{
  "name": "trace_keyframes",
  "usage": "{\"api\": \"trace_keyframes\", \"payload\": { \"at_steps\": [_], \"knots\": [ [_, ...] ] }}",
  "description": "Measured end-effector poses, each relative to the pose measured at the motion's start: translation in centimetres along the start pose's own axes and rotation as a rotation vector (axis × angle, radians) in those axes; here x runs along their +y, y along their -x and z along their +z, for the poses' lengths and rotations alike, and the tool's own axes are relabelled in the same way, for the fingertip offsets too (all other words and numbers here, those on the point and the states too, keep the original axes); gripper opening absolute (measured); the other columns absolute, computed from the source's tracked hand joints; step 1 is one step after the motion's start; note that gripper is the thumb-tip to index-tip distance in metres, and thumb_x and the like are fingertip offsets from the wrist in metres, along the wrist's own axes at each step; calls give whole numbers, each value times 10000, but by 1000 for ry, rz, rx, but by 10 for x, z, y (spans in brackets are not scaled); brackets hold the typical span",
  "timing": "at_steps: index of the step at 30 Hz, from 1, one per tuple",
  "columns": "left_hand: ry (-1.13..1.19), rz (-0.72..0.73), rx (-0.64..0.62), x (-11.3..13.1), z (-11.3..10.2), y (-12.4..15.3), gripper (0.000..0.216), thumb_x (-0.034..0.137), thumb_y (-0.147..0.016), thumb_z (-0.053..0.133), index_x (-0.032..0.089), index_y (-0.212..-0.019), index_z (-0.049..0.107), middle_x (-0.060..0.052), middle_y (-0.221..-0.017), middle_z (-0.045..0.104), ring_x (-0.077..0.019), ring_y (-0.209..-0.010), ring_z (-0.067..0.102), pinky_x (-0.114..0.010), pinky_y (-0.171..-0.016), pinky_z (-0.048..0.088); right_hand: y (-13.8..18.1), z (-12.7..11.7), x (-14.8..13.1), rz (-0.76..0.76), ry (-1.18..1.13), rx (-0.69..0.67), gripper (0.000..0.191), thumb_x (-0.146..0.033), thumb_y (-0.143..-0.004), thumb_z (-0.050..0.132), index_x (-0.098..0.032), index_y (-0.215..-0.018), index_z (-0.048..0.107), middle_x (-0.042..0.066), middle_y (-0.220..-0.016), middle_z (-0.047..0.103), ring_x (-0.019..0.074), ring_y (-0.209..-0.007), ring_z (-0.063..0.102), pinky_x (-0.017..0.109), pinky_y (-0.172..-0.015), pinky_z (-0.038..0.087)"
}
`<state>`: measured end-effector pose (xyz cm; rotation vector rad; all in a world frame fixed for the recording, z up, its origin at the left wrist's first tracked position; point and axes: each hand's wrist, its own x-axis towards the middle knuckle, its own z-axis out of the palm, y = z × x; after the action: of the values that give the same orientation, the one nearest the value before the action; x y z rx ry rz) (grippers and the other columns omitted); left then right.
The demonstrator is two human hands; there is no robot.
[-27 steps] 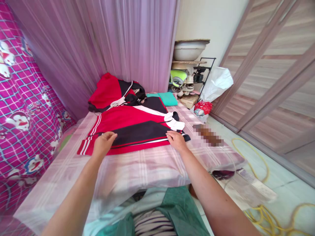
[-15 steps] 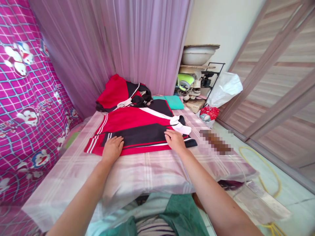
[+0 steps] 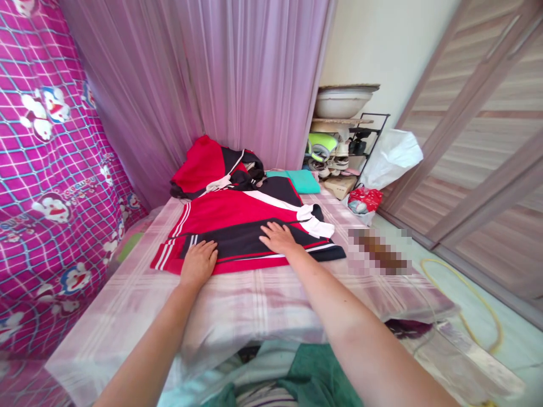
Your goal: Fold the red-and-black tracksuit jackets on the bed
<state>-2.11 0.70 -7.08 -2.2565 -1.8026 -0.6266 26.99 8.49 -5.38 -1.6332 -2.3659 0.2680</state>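
A red, black and white striped garment lies spread flat on a pink plaid mattress. My left hand rests palm down on the garment's near left hem, fingers stretched out. My right hand lies flat on the black band in the garment's middle, fingers spread. A second red and black garment sits crumpled behind it, against the curtain. A folded teal cloth lies at the far right of the mattress.
A pink cartoon-print sheet hangs on the left and a sheer purple curtain behind. A shoe rack with a basin on top, a white bag and sliding wardrobe doors stand to the right. Yellow cord lies on the floor.
My right hand has slid left across the garment from its right edge to its middle. My left hand moved slightly right along the hem. The view shifted a little.
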Motion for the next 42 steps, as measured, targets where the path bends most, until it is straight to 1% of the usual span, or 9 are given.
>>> {"api": "trace_keyframes", "payload": {
  "at_steps": [3, 5, 7, 9, 13, 16, 21, 26, 42],
  "knots": [
    [6, -22, -6, 3, -1, 0, 426, 345, -947, 376, 199, -1198, 687, -90, -1275, 686, -289, -1259, 566, -489, -1081, 414, 11, -5, 46, 92, 15, 82, 516, -505, -971, 424, -262, -1414, 527, 126, -1545, 418, 283, -1430, 369, 555, -1160, 251],
    [4, -38, -19, 4, -2, 0, 426, 340, -947, 376, 192, -1198, 687, -93, -1275, 685, -285, -1262, 563, -481, -1090, 406, 20, -7, 63, 115, 44, 99, 493, -460, -974, 437, -247, -1407, 536, 131, -1530, 439, 287, -1416, 392, 543, -1154, 271],
    [2, -44, -31, 6, -4, 0, 430, 338, -946, 375, 182, -1195, 689, -100, -1275, 685, -283, -1264, 561, -477, -1095, 402, 28, -7, 68, 104, 75, 136, 464, -409, -976, 441, -237, -1391, 554, 133, -1510, 468, 295, -1393, 424, 541, -1142, 290],
    [0, -40, -33, 6, -5, 0, 426, 333, -945, 375, 189, -1195, 689, -95, -1273, 686, -279, -1265, 561, -475, -1095, 404, 35, -6, 65, 100, 89, 189, 434, -365, -969, 455, -226, -1357, 590, 139, -1474, 509, 307, -1351, 471, 537, -1126, 316],
    [-1, -46, -37, 6, -5, 0, 418, 321, -945, 384, 201, -1206, 687, -90, -1272, 687, -280, -1261, 567, -487, -1090, 415, 51, -7, 63, 114, 108, 276, 366, -317, -911, 548, -222, -1236, 685, 148, -1413, 564, 335, -1304, 508, 538, -1091, 361],
    [-4, -45, -41, 5, -4, 1, 428, 322, -949, 382, 177, -1219, 681, -103, -1282, 679, -289, -1262, 567, -500, -1090, 418, 70, -7, 82, 87, 98, 359, 312, -297, -886, 565, -240, -1145, 730, 121, -1349, 620, 312, -1254, 552, 520, -1078, 391],
    [-10, -37, -27, 3, -2, 0, 426, 326, -948, 391, 163, -1205, 690, -111, -1261, 690, -288, -1253, 576, -500, -1090, 425, 94, -1, 115, 37, 12, 474, 301, -243, -884, 510, -208, -1039, 765, 91, -1154, 730, 235, -1076, 667, 385, -1000, 494],
    [4, -27, 17, -1, 1, 1, 402, 326, -941, 405, 189, -1170, 705, -103, -1235, 704, -286, -1230, 592, -501, -1076, 440, 95, -2, 112, 38, 6, 525, 274, -209, -851, 533, -231, -969, 779, 67, -1096, 752, 225, -1029, 687, 364, -959, 524],
    [-9, 8, 6, -7, 5, 2, 444, 334, -947, 360, 162, -1175, 700, -110, -1242, 700, -280, -1235, 581, -467, -1086, 421, 97, -7, 106, 38, 3, 515, 282, -202, -861, 517, -226, -968, 777, 67, -1091, 755, 219, -1018, 694, 351, -962, 518]
  ]
}}
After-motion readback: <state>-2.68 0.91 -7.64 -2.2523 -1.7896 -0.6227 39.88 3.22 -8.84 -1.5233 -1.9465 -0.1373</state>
